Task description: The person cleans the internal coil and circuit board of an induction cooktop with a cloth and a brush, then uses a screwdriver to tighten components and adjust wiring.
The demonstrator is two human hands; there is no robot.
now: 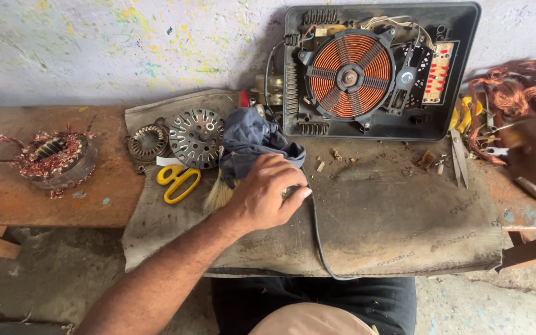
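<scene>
Left hand (268,198): fingers curled, resting on worn grey cloth mat (392,217), touching crumpled dark blue rag (252,139); grasp unclear.
Room: mat bare right of hand.
Far edge: opened black induction cooker with copper coil (348,74).
Left: yellow-handled scissors (178,180).

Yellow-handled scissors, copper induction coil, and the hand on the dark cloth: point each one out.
yellow-handled scissors (178,182), head view, on the yellow handle loops.
copper induction coil (349,76), head view, on the hub at the coil's centre.
left hand (271,197), head view, on the back of the hand, beside the dark blue cloth (252,138).
</scene>
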